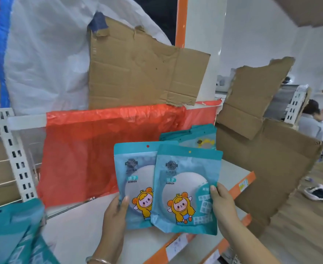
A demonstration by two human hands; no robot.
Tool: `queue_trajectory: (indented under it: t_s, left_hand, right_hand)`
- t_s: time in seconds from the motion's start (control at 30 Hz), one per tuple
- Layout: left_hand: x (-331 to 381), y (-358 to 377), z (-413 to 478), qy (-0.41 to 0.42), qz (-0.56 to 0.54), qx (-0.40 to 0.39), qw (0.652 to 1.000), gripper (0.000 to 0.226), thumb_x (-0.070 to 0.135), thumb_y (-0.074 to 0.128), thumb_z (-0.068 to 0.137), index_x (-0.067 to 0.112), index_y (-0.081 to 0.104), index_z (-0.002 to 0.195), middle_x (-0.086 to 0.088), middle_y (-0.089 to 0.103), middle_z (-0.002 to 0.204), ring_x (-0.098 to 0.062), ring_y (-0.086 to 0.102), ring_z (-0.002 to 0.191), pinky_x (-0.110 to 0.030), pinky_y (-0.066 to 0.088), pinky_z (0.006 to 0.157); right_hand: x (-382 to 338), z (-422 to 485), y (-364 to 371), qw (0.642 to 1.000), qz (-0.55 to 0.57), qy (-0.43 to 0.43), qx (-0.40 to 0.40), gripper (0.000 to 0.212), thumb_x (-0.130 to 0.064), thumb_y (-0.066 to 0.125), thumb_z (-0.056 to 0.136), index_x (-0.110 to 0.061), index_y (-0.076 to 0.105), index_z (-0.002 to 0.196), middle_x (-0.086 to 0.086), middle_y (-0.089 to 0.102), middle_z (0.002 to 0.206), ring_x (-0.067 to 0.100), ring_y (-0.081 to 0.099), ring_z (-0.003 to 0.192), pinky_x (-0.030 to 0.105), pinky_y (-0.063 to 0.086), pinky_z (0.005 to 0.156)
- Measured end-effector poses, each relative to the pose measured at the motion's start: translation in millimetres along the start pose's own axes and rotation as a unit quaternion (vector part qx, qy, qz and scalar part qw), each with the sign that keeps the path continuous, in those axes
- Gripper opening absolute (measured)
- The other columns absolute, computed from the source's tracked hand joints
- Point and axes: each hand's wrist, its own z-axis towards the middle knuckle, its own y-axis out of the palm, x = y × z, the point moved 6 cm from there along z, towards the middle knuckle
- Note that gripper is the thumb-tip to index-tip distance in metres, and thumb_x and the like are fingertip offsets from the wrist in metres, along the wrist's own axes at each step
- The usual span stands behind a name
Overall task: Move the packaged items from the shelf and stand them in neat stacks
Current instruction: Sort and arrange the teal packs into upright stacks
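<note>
A torn cardboard sheet (137, 69) stands above a red plastic sheet (99, 145). Another cardboard piece (267, 149) stands to the right. A person (313, 121) is behind it.

Your left hand (115, 216) and right hand (223, 204) are both bare. Left forearm (109, 242) and right forearm (252, 244) are uncovered as far as the frame shows them.

Only worn item in view is a bangle (97, 261) on your left wrist: thin, plain metal band with a pale silver-gold sheen, partly cut off by the bottom edge.

Left thumbnail (126, 199) and right thumbnail (213, 188) are short and rounded with a natural-looking finish. There's slight blur, so I can't give finer detail. The other fingers are mostly out of view.
</note>
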Motion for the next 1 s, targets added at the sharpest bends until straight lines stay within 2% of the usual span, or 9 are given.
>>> queue_trajectory:
  t_s: [0.17, 0.27, 0.33, 0.47, 0.6, 0.77, 0.8, 0.87, 1.0]
  left_hand:
    - [-5.3, 30.3, 25.9, 0.015, 0.014, 0.015, 1.0, 0.016, 0.016, 0.049, 0.096, 0.014, 0.066, 0.098, -0.001, 0.069, 0.095, -0.016, 0.062, 0.088, -0.024, 0.046, 0.071]
    - [-12.0, 50.8, 38.4, 0.019, 0.018, 0.022, 0.999, 0.016, 0.014, 0.049, 0.096, 0.004, 0.062, 0.095, 0.004, 0.065, 0.084, -0.01, 0.057, 0.078, -0.019, 0.041, 0.066]
    - [-21.0, 65.5, 46.4, 0.009, 0.02, 0.034, 0.999, 0.017, 0.014, 0.049, 0.096, 0.002, 0.058, 0.088, 0.001, 0.063, 0.077, -0.014, 0.055, 0.073, -0.022, 0.041, 0.064]
    - [-44.8, 102.7, 67.6, -0.007, 0.012, 0.05, 0.999, 0.017, 0.018, 0.052, 0.096, 0.015, 0.068, 0.094, -0.004, 0.073, 0.093, -0.022, 0.065, 0.09, -0.041, 0.051, 0.085]
    - [-60.5, 149.5, 92.3, -0.017, 0.007, 0.077, 0.997, 0.015, 0.024, 0.059, 0.092, 0.012, 0.067, 0.091, -0.008, 0.072, 0.09, -0.026, 0.065, 0.086, -0.045, 0.05, 0.081]
    - [-61.8, 194.8, 110.4, 0.003, 0.002, 0.139, 0.99, 0.016, 0.016, 0.051, 0.095, 0.009, 0.059, 0.082, -0.006, 0.061, 0.075, -0.019, 0.054, 0.071, -0.014, 0.042, 0.054]
    - [-62.3, 199.3, 112.9, 0.005, 0.004, 0.155, 0.988, 0.018, 0.015, 0.051, 0.095, 0.009, 0.058, 0.08, -0.006, 0.058, 0.073, -0.019, 0.052, 0.071, -0.013, 0.041, 0.051]
    - [-68.0, 205.0, 118.2, 0.008, 0.001, 0.181, 0.983, 0.019, 0.015, 0.051, 0.095, 0.006, 0.057, 0.079, -0.008, 0.059, 0.073, -0.023, 0.052, 0.074, -0.022, 0.043, 0.06]
    - [-95.6, 208.0, 127.3, -0.022, -0.042, 0.225, 0.973, 0.018, 0.019, 0.053, 0.094, 0.009, 0.064, 0.083, -0.016, 0.07, 0.088, -0.032, 0.063, 0.085, -0.049, 0.048, 0.085]
  right_hand:
    - [10.4, 45.2, -7.4, 1.0, 0.001, 0.009, 0.008, 0.023, -0.021, 0.038, 0.102, -0.016, 0.06, 0.098, 0.011, 0.067, 0.094, 0.028, 0.065, 0.088, 0.037, 0.052, 0.074]
    - [19.4, 74.3, -14.6, 1.0, 0.003, 0.024, 0.009, 0.024, -0.023, 0.037, 0.102, -0.016, 0.06, 0.099, 0.011, 0.068, 0.095, 0.027, 0.066, 0.089, 0.038, 0.054, 0.074]
    - [23.3, 94.6, -21.8, 1.0, 0.011, 0.028, 0.01, 0.024, -0.022, 0.037, 0.102, -0.015, 0.06, 0.099, 0.012, 0.068, 0.094, 0.027, 0.065, 0.087, 0.037, 0.053, 0.072]
    - [27.4, 147.2, -36.6, 0.999, 0.021, 0.033, -0.011, 0.024, -0.021, 0.037, 0.102, -0.014, 0.06, 0.097, 0.011, 0.067, 0.09, 0.026, 0.065, 0.083, 0.036, 0.053, 0.07]
    - [32.7, 222.0, -48.1, 0.998, 0.015, 0.037, -0.049, 0.024, -0.02, 0.039, 0.101, -0.01, 0.06, 0.097, 0.016, 0.067, 0.092, 0.031, 0.065, 0.084, 0.049, 0.052, 0.084]
    - [30.1, 310.2, -60.8, 0.994, 0.007, 0.03, -0.105, 0.024, -0.018, 0.039, 0.102, -0.011, 0.06, 0.096, 0.017, 0.068, 0.09, 0.03, 0.065, 0.077, 0.043, 0.053, 0.075]
    - [30.9, 325.0, -64.6, 0.993, 0.005, 0.033, -0.111, 0.024, -0.019, 0.039, 0.102, -0.012, 0.061, 0.096, 0.016, 0.068, 0.09, 0.031, 0.065, 0.079, 0.045, 0.053, 0.077]
    - [33.9, 353.3, -73.0, 0.993, 0.0, 0.043, -0.111, 0.024, -0.02, 0.04, 0.102, -0.013, 0.061, 0.094, 0.015, 0.068, 0.089, 0.032, 0.065, 0.08, 0.047, 0.053, 0.077]
    - [39.5, 403.1, -80.3, 0.993, -0.009, 0.044, -0.107, 0.021, -0.018, 0.04, 0.101, -0.014, 0.06, 0.095, 0.012, 0.066, 0.086, 0.026, 0.062, 0.071, 0.035, 0.051, 0.064]
